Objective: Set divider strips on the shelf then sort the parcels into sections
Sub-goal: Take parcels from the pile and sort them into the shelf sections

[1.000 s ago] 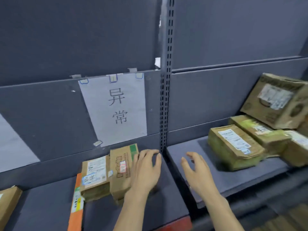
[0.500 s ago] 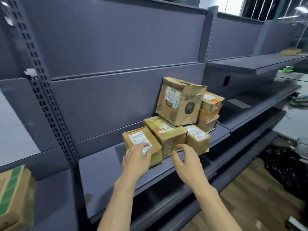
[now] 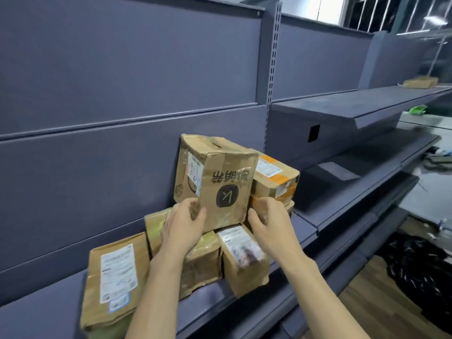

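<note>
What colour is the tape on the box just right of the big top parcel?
Orange, on the brown cardboard box; it shows in the head view, the only one.

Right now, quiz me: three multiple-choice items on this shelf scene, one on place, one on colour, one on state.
1. Where is the big box with the black square logo?
A. on top of other parcels
B. on the floor
C. on the upper shelf

2. What colour is the shelf?
A. white
B. dark grey
C. red

3. What is the left hand doing?
A. hanging idle
B. gripping the big box's lower corner
C. holding a strip

Answers: 1 A, smaller parcels lie beneath it. 2 B, boards and back panels are grey. 3 B, its thumb and fingers curl round the corner.
</note>
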